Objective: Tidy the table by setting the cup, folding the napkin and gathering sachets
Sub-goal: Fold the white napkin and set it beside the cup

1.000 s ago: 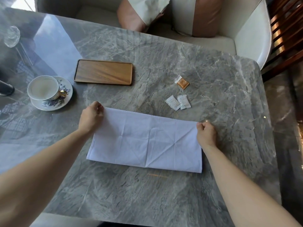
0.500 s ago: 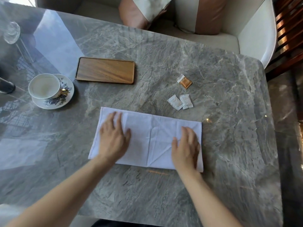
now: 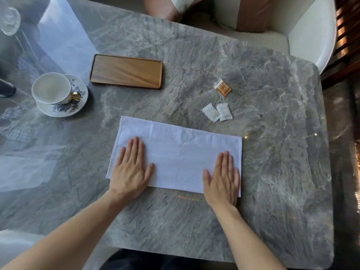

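A white napkin [image 3: 181,151] lies folded into a long rectangle in the middle of the grey marble table [image 3: 282,152]. My left hand [image 3: 130,168] rests flat, palm down, on its left end. My right hand [image 3: 223,178] presses flat on its right end. Both hold nothing. A white cup [image 3: 51,88] with a gold handle stands on a floral saucer [image 3: 78,106] at the left. Two white sachets [image 3: 217,112] lie side by side beyond the napkin's right end, and a brown sachet [image 3: 223,87] lies a little farther back.
A wooden tray [image 3: 126,74] lies at the back centre, right of the cup. A cream armchair [image 3: 311,32] with cushions stands behind the table. A glass [image 3: 8,18] stands at the far left corner. The table's right edge borders a dark floor.
My hands let go of the napkin's far corners, came down flat on the cloth, then slid apart toward its two ends.
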The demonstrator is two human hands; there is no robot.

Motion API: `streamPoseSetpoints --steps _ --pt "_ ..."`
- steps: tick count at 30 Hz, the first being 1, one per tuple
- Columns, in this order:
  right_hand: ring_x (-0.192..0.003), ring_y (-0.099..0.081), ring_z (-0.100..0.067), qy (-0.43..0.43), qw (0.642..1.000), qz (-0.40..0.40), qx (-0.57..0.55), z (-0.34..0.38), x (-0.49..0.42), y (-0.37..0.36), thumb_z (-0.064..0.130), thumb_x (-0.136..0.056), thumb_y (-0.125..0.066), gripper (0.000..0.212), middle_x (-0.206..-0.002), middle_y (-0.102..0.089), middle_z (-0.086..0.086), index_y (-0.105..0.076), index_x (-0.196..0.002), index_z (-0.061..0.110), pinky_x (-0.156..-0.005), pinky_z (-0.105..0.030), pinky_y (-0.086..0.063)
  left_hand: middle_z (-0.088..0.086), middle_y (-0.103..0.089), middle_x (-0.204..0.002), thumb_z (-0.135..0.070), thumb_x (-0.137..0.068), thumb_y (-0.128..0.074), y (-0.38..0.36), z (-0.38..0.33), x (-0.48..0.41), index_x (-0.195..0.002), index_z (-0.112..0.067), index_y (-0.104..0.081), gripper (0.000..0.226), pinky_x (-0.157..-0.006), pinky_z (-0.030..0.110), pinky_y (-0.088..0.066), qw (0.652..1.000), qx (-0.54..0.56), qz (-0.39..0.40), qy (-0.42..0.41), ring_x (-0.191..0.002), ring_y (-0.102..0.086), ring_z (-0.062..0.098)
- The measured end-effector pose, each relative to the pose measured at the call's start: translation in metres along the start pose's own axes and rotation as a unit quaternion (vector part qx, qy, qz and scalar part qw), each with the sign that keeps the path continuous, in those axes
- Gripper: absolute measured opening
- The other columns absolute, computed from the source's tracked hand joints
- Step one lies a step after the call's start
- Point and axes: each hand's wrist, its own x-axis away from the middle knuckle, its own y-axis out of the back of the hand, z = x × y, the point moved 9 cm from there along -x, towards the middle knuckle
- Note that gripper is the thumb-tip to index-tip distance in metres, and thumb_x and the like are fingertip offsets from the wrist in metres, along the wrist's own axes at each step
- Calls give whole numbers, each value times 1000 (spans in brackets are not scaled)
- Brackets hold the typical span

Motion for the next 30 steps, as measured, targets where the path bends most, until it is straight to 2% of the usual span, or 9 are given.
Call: streamPoseSetpoints --steps 5,8,12,15,18,21,23,26,30 --pt "-154 3 -15 0 999 34 -15 -9 3 5 52 -101 -25 74 -168 2 -1 0 -159 13 -124 -40 -12 12 7 -169 -63 -100 -14 4 10 2 -159 -4 2 85 -127 44 -1 1000 5 13 3 -155 13 21" --pt "-151 -19 -24 -81 993 15 -87 -30 9 21 37 -100 -47 66 -166 -19 -5 -23 -156 12 -115 -47 -27 10 7 -169 -63 -100 -14 13 5 1 -159 -6 3 84 -126 41 4 1000 12 4 -7 -155 15 20" --pt "-114 -48 -43 -212 971 -12 -114 -64 25 40 29 -89 -70 55 -129 -51 -25 -49 -130 1 -93 -49 -44 7 6 -169 -57 -102 -21 28 -37 -14 -160 -9 1 79 -126 41 1 996 35 -15 -76 -156 11 19" --pt "-100 -60 -43 -300 938 50 -167 -75 29 34 37 -88 -71 49 -111 -59 -27 -47 -110 0 -76 -44 -50 2 5 -170 -55 -103 -17 26 -81 -31 -161 -13 0 73 -126 42 -3 991 34 2 -132 -156 10 19" --pt "-90 -67 -39 -359 892 87 -259 -86 27 20 37 -85 -74 53 -98 -65 -19 -45 -108 -2 -70 -40 -52 -2 7 -170 -53 -103 -15 11 -107 -39 -161 -18 1 71 -126 41 1 985 26 35 -167 -155 11 20" --pt "-72 -65 -29 -346 868 103 -341 -94 21 8 27 -86 -73 26 -79 -67 -9 -61 -80 4 -63 -34 -51 -3 10 -169 -55 -103 -12 -4 -110 -38 -161 -20 5 70 -126 42 6 987 9 49 -153 -154 19 18" --pt "-61 -56 -23 -341 853 82 -387 -100 17 11 20 -87 -71 29 -67 -62 -5 -55 -65 9 -58 -30 -42 -3 14 -168 -57 -102 -9 -6 -112 -39 -160 -20 9 71 -126 44 7 990 9 54 -133 -153 22 18" --pt "-61 -48 -22 -317 856 43 -406 -106 2 34 21 -90 -67 27 -67 -54 -5 -54 -75 1 -58 -31 -36 -2 22 -166 -56 -101 -8 -5 -120 -41 -159 -19 15 73 -124 44 12 993 22 65 -101 -151 28 18" --pt "-60 -44 -16 -255 874 -7 -414 -93 -8 75 19 -93 -60 22 -65 -50 4 -52 -73 12 -54 -30 -34 5 17 -168 -56 -101 -13 2 -130 -40 -160 -13 8 76 -125 46 8 994 28 75 -75 -153 23 24"
